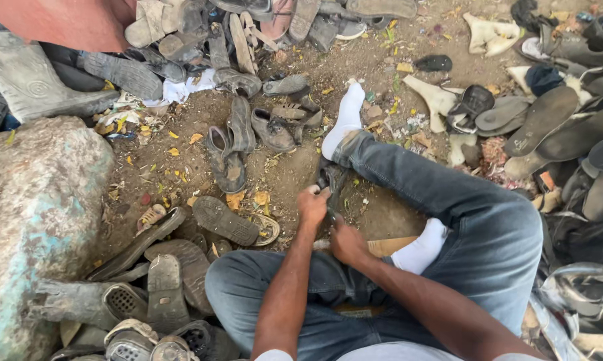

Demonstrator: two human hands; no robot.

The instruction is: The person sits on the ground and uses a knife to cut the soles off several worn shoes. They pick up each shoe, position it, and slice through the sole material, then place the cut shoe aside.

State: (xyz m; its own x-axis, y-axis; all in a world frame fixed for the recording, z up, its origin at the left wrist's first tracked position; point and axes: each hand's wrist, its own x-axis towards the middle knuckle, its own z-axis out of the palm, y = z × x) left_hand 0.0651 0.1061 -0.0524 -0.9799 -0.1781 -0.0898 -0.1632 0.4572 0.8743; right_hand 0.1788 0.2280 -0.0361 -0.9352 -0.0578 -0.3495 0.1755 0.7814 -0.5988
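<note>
I sit on dirt ground in blue jeans and white socks, legs crossed. My left hand is closed around a small dark shoe piece held low between my legs, just beside my outstretched ankle. My right hand is fisted right below it, gripping a thin dark tool whose tip reaches toward the piece; the tool is mostly hidden by my fingers. A flat wooden board lies under my right wrist, next to my folded foot.
Worn shoes, sandals and soles lie heaped all around: a pile at the top, grey sandals at the lower left, dark soles at the right. A large rock stands at the left. Bare dirt shows in the middle.
</note>
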